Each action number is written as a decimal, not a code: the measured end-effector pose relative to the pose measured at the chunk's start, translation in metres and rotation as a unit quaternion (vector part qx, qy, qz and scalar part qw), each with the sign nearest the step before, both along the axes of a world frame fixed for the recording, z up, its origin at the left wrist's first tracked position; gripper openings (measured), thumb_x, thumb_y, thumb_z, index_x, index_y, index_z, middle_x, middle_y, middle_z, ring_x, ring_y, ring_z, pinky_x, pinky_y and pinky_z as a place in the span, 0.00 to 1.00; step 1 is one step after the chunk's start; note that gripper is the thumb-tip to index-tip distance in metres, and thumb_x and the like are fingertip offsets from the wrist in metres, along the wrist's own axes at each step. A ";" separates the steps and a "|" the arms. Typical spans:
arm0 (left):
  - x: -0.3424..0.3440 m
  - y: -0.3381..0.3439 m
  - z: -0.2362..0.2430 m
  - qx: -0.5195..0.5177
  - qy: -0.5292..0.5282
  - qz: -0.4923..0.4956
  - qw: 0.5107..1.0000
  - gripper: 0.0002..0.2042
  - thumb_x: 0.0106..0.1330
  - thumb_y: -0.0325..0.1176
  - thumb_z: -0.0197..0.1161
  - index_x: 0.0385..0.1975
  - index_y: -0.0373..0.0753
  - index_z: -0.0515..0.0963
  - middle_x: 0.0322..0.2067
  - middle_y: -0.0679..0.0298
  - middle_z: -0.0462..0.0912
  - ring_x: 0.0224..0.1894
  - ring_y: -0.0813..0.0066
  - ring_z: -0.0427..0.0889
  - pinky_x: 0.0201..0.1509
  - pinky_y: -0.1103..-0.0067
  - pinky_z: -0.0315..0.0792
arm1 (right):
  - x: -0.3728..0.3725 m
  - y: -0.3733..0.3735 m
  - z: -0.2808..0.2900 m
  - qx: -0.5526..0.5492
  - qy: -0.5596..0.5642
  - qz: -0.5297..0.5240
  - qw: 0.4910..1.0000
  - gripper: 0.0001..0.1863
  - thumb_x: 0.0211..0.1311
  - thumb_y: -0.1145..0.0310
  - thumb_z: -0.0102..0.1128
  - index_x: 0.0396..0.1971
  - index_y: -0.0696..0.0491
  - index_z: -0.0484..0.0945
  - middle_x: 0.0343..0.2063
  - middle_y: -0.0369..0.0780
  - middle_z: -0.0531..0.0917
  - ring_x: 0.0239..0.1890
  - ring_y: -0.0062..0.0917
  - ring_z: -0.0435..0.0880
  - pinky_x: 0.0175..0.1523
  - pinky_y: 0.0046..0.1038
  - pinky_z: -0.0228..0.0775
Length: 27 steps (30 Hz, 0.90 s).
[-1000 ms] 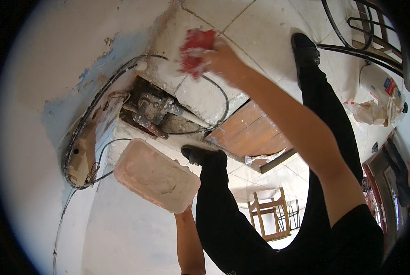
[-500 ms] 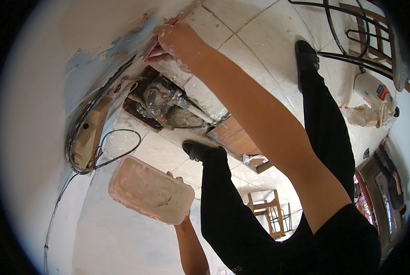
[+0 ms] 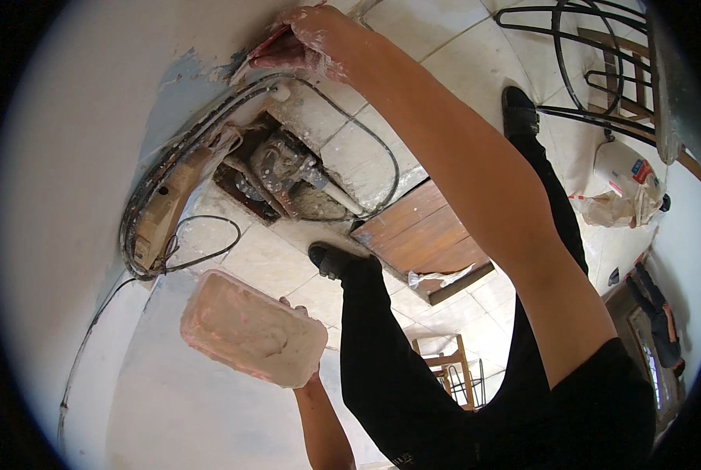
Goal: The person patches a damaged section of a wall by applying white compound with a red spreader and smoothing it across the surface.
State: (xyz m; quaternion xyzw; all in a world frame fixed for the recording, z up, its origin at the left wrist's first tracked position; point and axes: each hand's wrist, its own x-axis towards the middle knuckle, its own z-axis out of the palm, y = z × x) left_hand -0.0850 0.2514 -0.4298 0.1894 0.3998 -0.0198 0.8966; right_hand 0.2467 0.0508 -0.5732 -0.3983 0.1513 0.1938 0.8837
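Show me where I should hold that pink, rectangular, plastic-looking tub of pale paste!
Probably under its right end, coming from below, fingers curled up around the side, like the bare left hand does. The tub is open-topped and spread with pale, soft-looking paste, so grabbing from above would likely get you messy.

The head view looks out from the left of two wide fisheye cameras worn side by side on the person's head, facing steeply down past the person's own legs (image 3: 382,345) to the tiled floor (image 3: 452,66). The right hand (image 3: 311,43) and a tub (image 3: 188,329) lie within arm's reach, while a wooden chair (image 3: 444,359) shows smaller and farther off. Straight edges bow toward the view's dark, rounded rim.
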 end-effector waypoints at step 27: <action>-0.018 -0.010 0.005 -0.040 -0.017 0.010 0.999 0.31 0.59 0.49 0.54 0.60 0.48 0.54 0.58 0.55 0.53 0.53 0.52 0.56 0.51 0.53 0.64 | -0.057 -0.014 -0.045 0.051 0.078 -0.135 0.986 0.19 0.48 0.73 0.56 0.41 0.67 0.69 0.32 0.45 0.78 0.37 0.38 0.79 0.47 0.45 0.71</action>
